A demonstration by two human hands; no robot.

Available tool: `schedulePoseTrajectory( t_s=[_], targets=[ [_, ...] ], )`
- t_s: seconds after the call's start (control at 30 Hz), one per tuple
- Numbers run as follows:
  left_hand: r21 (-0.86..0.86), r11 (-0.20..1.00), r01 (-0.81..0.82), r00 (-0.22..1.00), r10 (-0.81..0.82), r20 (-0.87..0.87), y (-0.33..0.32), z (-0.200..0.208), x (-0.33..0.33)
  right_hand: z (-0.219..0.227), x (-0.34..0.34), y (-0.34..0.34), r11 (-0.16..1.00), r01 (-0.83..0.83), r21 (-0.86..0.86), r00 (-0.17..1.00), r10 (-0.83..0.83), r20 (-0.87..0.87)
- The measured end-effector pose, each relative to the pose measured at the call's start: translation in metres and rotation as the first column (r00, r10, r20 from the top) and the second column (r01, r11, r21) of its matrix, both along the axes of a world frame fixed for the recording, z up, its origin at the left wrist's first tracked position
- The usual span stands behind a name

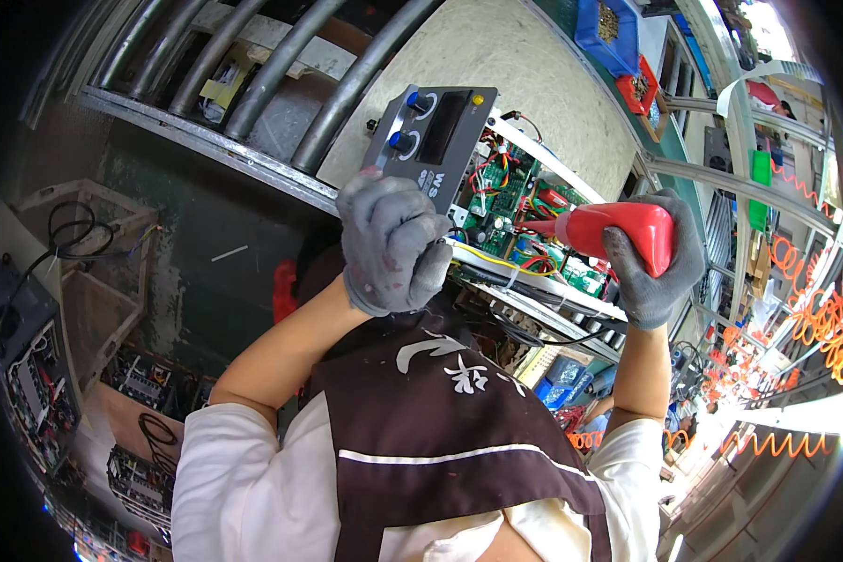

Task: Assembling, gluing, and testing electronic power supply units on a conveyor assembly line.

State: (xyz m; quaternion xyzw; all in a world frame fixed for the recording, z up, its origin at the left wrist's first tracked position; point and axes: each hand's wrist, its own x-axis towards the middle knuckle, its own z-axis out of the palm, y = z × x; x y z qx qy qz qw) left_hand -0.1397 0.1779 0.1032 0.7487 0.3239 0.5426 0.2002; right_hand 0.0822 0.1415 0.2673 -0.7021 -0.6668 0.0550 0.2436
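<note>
My right hand (660,272), in a grey glove, is wrapped round a red squeeze bottle (618,232). The bottle lies nearly level, and its thin nozzle points left over the green circuit boards (510,201) of an open electrical unit. The unit's grey front panel (450,140) carries two blue knobs, a dark display window and a yellow button. My left hand (393,245), also gloved in grey with dark red stains, is closed at the near end of this panel. Its curled fingers hide whatever they may hold. A yellow wire (501,262) runs along the unit's near side.
Metal rollers (281,70) lie at the upper left, beside the pale work surface (506,61). A blue bin (609,33) of small parts and a red bin (639,86) stand at the far right. More open units (33,384) sit at the lower left. Orange coiled hoses (820,328) hang right.
</note>
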Motion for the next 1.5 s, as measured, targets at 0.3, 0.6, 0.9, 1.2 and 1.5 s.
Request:
schedulePoseTrajectory(
  t_s=[0.3,0.6,0.9,1.2,1.5],
  targets=[
    [0.009,1.0,-0.007,1.0,0.007,-0.002,-0.001,-0.002,0.0,-0.003,-0.005,0.003,0.999,-0.038,-0.021,0.997,0.039,0.062],
    [0.011,1.0,-0.011,1.0,0.011,0.006,-0.001,-0.001,0.0,-0.004,-0.007,-0.003,0.995,-0.099,0.009,0.994,0.099,0.051],
    [0.005,1.0,0.015,1.0,-0.015,-0.014,-0.002,-0.002,-0.001,-0.004,-0.018,-0.017,0.974,-0.221,-0.045,0.954,0.225,0.198],
    [0.008,1.0,-0.006,0.992,0.007,-0.126,-0.007,0.002,-0.003,-0.004,-0.01,-0.052,0.974,-0.13,0.186,0.985,0.105,0.138],
    [0.074,0.991,0.108,0.99,-0.1,-0.095,0.005,0.008,-0.003,-0.011,-0.014,-0.041,0.941,-0.119,0.315,0.982,0.159,-0.105]
  ],
)
